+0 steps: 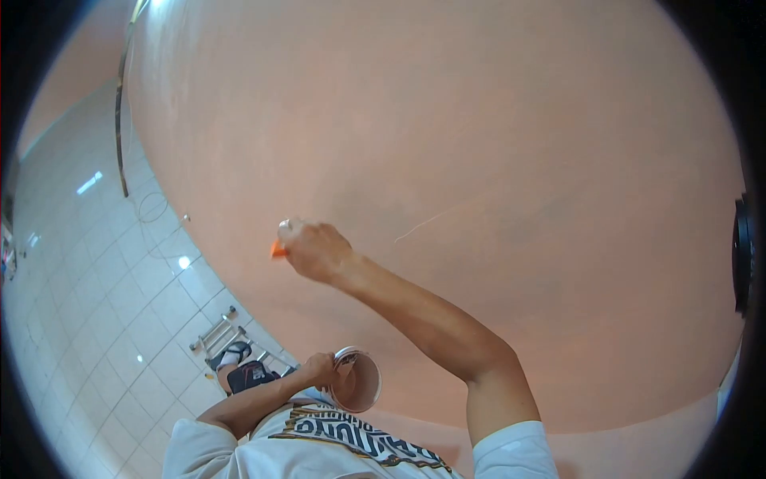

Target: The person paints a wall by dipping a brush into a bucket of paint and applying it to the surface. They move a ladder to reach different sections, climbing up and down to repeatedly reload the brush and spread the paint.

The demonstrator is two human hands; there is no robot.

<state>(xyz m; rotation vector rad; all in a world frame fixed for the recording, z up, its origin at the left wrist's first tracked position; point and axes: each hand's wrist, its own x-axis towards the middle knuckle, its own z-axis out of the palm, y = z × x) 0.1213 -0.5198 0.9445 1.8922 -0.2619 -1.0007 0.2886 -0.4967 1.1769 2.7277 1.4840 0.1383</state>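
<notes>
My right hand (317, 249) is raised in front of the pink wall (495, 144), its fingers wrapped round a small tool with an orange part (278, 250). The rest of that tool is hidden by the hand, so its kind does not show. Close to my body, my left hand (321, 370) grips the rim of a white bucket (369, 383). The bucket is tilted towards the camera, and pinkish paint-like material coats its inside. A thin pale line (423, 226) runs across the wall to the right of my right hand.
Below me is a metal ladder (217, 335), with my sandalled foot (238, 349) on it. White tiles (120, 319) cover the floor at left. A long thin pole (120, 120) leans near the wall's far end, beside a loose wire (152, 209). A black round object (742, 255) is at the right edge.
</notes>
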